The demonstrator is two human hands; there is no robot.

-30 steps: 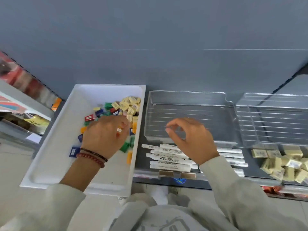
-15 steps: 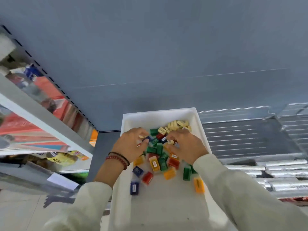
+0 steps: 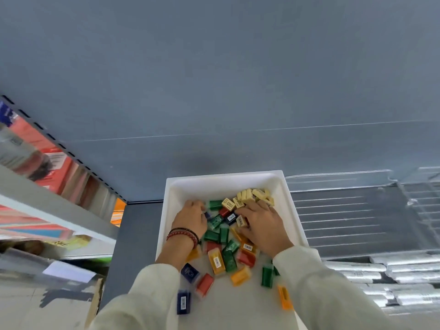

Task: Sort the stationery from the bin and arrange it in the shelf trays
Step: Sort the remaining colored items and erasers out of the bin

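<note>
A white bin [image 3: 294, 210] holds a heap of small stationery pieces: cream erasers [image 3: 254, 195] at the back, and green [image 3: 215, 204], red [image 3: 247, 257], orange [image 3: 216, 260] and blue [image 3: 183, 302] ones spread toward me. Both my hands are inside the bin on the heap. My left hand [image 3: 190, 220], with bead bracelets at the wrist, has its fingers curled down into the pieces by the left wall; what it holds is hidden. My right hand [image 3: 263, 226] lies over the middle of the heap, thumb and forefinger pinching a cream eraser [image 3: 241, 221].
Clear ribbed shelf trays [image 3: 345, 210] stand right of the bin, and wrapped white pens [image 3: 390, 277] lie in front of them. A grey back wall rises behind. Another shelf unit with books and packets [image 3: 47, 167] stands at the left.
My right hand has moved from above the clear tray into the bin beside my left hand. The view has swung left and up. Over the last half second both hands barely shift.
</note>
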